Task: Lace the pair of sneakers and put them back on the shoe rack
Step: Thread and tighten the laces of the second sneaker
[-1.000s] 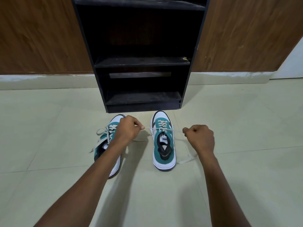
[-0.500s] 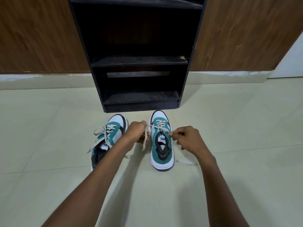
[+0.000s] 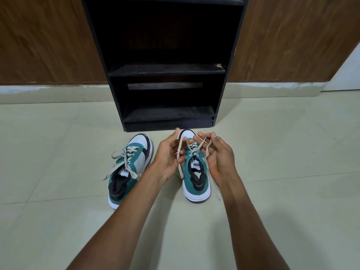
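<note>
Two teal-and-white sneakers stand on the tiled floor (image 3: 58,221), toes toward the black shoe rack (image 3: 167,69). Both hands work above the right sneaker (image 3: 196,172), which sits just under the fingers, its toe close to the rack's base. Its lace (image 3: 180,152) is drawn up off the eyelets: one end runs between the thumb and fingers of the left hand (image 3: 168,152) and hangs down past that palm beside the shoe, while the other end crosses over and loops around the fingertips of the right hand (image 3: 218,154). Each hand is half curled, palms turned toward each other, fingers pinching or hooking lace rather than clenched tight; the two strands cross between the fingertips. Beyond the left hand's knuckles, just apart from them, the left sneaker (image 3: 128,168) lies angled outward, its lace threaded but loose, with ends trailing onto the floor. Brown wood panelling (image 3: 44,39) flanks the rack.
</note>
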The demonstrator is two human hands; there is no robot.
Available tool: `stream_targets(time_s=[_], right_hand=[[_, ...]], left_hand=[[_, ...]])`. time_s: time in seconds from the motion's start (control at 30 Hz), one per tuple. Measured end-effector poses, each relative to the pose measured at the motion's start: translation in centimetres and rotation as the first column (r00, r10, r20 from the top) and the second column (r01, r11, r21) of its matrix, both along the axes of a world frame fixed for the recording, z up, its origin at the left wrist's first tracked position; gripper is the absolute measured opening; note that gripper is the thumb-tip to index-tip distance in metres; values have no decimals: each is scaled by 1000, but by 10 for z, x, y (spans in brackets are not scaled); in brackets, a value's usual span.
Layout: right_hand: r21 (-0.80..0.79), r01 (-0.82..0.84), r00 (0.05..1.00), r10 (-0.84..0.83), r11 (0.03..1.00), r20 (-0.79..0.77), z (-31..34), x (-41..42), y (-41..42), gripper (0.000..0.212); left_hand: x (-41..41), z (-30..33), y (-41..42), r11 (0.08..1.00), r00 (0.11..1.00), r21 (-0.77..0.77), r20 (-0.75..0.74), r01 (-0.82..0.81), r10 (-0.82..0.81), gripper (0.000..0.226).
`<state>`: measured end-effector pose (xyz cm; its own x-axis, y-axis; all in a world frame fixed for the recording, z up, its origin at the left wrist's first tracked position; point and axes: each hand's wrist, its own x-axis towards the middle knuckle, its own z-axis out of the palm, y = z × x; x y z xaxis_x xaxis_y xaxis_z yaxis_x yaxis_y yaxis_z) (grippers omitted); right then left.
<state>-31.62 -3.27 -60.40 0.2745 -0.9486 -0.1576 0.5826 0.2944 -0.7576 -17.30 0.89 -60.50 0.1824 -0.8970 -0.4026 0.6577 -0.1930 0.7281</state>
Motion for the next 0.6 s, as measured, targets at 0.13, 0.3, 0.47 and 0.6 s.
stream_targets(time_s=[0.13,0.3,0.47,0.6], right_hand=[[43,32,999,-33,999,32,-5,3,0,14],[84,85,995,-90,993,49,-11,7,-7,14],[121,111,992,-117,986,44,-14,11,-14,14],[179,149,988,-154,972,16,-19,4,-27,12]], left_hand=[[4,-4,1,1000,998,-28,61,2,0,21],[-2,-4,1,987,990,-91,-64,-131,126,47],[-12,-10,-2,952,943,-144,-239,-270,232,38],[-7,-23,-5,928,924,-77,-157,-364,349,36]])
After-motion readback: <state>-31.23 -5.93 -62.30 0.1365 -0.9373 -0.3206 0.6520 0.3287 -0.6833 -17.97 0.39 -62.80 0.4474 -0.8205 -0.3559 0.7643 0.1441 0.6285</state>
